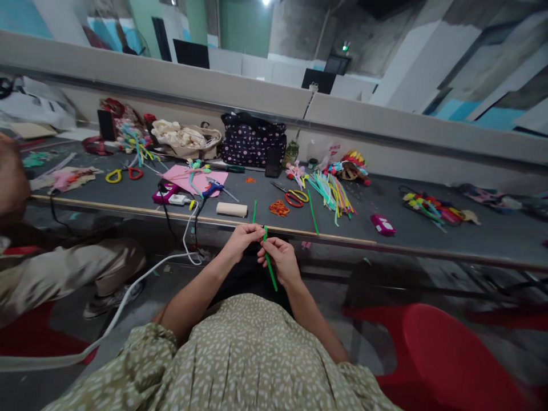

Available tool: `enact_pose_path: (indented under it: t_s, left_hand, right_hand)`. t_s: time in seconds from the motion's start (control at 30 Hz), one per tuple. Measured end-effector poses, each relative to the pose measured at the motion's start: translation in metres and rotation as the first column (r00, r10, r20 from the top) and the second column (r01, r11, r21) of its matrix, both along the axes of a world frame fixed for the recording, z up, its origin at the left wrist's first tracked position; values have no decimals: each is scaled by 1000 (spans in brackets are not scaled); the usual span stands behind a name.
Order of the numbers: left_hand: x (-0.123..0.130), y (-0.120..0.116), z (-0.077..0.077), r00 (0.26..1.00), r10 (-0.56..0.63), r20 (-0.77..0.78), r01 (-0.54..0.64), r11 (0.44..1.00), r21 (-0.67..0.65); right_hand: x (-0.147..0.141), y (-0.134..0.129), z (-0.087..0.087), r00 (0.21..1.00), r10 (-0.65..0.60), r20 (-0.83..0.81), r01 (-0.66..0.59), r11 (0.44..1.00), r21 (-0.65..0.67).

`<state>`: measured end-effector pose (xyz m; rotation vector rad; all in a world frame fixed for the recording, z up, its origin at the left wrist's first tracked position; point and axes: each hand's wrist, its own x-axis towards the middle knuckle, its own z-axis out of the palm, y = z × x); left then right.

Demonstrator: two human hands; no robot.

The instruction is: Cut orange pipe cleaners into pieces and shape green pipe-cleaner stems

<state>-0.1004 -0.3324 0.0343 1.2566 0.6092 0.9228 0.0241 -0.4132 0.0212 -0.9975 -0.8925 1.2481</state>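
Note:
Both hands meet just off the table's front edge, around a green pipe cleaner (270, 270). My left hand (245, 240) pinches its upper end, which looks bent over. Lower down, my right hand (280, 260) grips the same stem, and its straight tail hangs below the fingers. Two more green pipe cleaners lie on the table, one straight piece (313, 212) at the right and a shorter one (254, 211) just beyond my left hand. Near them are a cardboard roll (232, 209), a small heap of orange pipe cleaner pieces (279, 208) and scissors (294, 197).
A bundle of coloured pipe cleaners (333, 191) lies right of the scissors. Leftward are a glue gun (213, 187), pink paper (180, 178) and a power strip (171, 195) with a white cable. A red chair (449, 354) stands at my right; another person's leg (72, 277) is at left.

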Motion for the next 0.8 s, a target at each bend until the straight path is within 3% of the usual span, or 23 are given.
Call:
enact_pose_path:
  t_s: [0.2,0.3,0.47,0.7,0.8]
  left_hand:
    - [-3,2,9,996,-3,-90,15,992,124]
    - [-1,1,9,993,-40,-109,56,987,153]
    - [1,-2,3,995,-76,-70,80,995,55]
    - [8,-7,-2,998,41,56,-37,997,-71]
    - [10,-6,-4,996,50,73,-38,988,-151]
  right_hand:
    - [13,12,9,971,-197,134,174,970,168]
    - [16,20,12,963,-202,177,164,965,206]
    - [17,28,13,966,-214,146,182,961,207]
    - [13,37,9,954,-269,133,236,947,216]
    - [17,43,7,980,-176,89,156,968,196]
